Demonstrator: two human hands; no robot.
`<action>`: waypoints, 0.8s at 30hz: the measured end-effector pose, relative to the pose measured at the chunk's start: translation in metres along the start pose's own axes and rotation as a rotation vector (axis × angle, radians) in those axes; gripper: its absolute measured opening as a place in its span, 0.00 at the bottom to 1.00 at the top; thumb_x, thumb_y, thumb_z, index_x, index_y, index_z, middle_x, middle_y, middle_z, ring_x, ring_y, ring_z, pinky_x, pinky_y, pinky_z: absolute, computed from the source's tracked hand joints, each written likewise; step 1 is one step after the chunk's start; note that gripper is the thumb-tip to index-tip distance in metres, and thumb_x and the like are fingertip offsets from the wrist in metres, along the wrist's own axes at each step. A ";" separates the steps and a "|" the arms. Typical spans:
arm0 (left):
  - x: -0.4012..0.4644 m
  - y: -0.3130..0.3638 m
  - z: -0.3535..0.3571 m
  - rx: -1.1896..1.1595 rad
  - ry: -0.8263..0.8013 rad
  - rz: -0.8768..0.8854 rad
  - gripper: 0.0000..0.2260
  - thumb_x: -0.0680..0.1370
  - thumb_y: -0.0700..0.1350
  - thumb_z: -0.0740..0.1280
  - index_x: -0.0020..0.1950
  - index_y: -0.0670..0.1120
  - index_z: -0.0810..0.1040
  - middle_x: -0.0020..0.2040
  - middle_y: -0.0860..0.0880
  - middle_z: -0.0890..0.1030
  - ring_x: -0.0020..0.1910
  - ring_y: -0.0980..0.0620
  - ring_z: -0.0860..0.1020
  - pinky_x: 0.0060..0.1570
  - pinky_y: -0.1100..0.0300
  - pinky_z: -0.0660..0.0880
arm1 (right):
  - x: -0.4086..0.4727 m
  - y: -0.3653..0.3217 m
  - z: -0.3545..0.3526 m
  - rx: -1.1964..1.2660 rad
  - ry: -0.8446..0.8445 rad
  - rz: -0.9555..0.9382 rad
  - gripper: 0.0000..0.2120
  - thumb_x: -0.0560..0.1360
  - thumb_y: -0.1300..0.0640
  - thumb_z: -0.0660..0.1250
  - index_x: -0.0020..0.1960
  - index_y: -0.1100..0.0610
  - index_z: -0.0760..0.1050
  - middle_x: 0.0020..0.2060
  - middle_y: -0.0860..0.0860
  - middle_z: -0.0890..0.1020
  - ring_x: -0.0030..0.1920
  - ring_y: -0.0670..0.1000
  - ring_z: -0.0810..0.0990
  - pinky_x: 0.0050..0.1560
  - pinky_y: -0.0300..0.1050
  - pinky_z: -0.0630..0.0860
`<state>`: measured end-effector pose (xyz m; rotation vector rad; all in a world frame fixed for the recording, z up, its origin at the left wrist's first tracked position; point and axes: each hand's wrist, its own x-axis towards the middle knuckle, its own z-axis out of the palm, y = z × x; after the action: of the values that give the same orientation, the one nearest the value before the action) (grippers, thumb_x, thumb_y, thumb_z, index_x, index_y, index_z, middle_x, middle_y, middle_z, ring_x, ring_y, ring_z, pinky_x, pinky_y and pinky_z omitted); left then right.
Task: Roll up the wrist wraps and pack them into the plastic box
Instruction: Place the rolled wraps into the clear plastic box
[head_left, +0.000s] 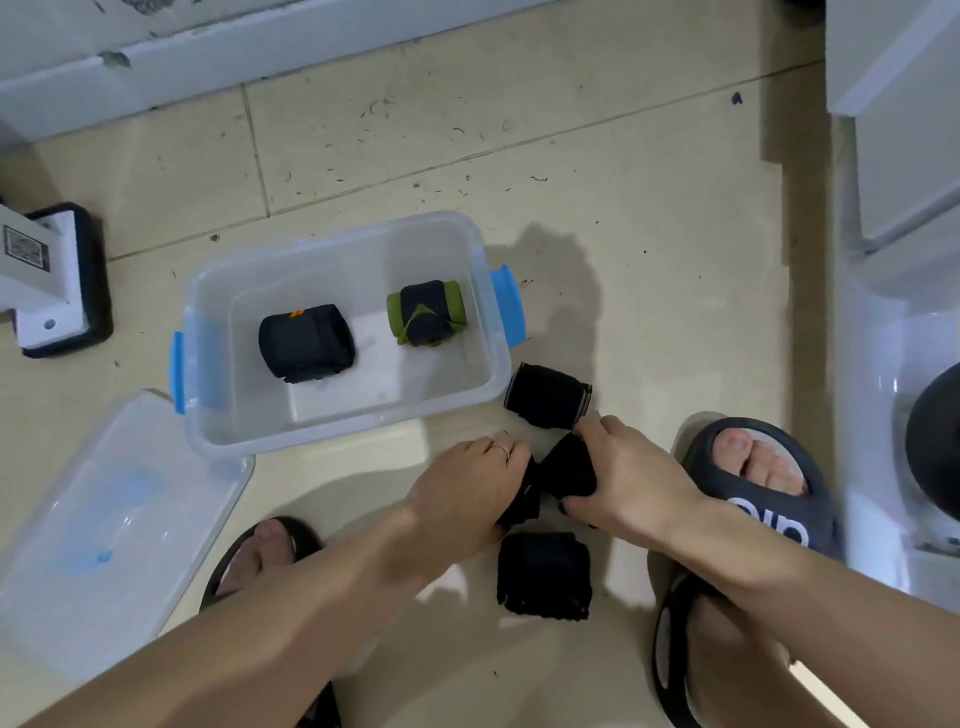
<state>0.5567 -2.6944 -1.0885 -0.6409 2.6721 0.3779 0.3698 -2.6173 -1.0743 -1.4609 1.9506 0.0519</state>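
A: Why both hands on one piece?

B: The left hand (475, 480) and right hand (626, 475) each curl round an end of the soft black fabric wrist wrap (563, 475), keeping its coil tight.

A: And the others?

B: One rolled black wrap (548, 396) lies just beyond the grip, another (544, 574) just nearer the person. Past the left knuckles, the clear plastic box with blue latches (340, 431) sits open, with a black-and-orange roll (306, 343) and a green-and-black roll (427, 313) inside.
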 end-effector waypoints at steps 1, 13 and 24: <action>-0.001 0.000 -0.001 -0.002 0.003 0.002 0.18 0.78 0.52 0.68 0.62 0.45 0.68 0.58 0.47 0.76 0.54 0.47 0.76 0.45 0.58 0.63 | 0.000 -0.001 0.002 -0.007 -0.011 -0.004 0.28 0.70 0.47 0.74 0.64 0.55 0.67 0.54 0.52 0.73 0.54 0.57 0.76 0.44 0.47 0.69; -0.059 -0.026 -0.085 -0.425 0.169 -0.050 0.24 0.64 0.55 0.73 0.58 0.57 0.70 0.49 0.61 0.74 0.46 0.58 0.72 0.44 0.68 0.68 | -0.022 -0.030 -0.011 -0.080 0.113 -0.265 0.11 0.70 0.53 0.65 0.50 0.54 0.70 0.45 0.49 0.73 0.45 0.54 0.73 0.42 0.49 0.74; -0.085 -0.126 -0.120 -0.471 0.316 -0.459 0.29 0.63 0.49 0.81 0.60 0.57 0.73 0.55 0.55 0.70 0.51 0.51 0.76 0.51 0.48 0.79 | -0.032 -0.069 0.036 -0.788 -0.306 -0.493 0.22 0.75 0.53 0.68 0.65 0.61 0.69 0.60 0.56 0.76 0.59 0.59 0.70 0.61 0.52 0.67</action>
<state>0.6538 -2.8110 -0.9677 -1.5305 2.6075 0.8377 0.4508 -2.6003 -1.0599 -2.2343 1.3137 0.8431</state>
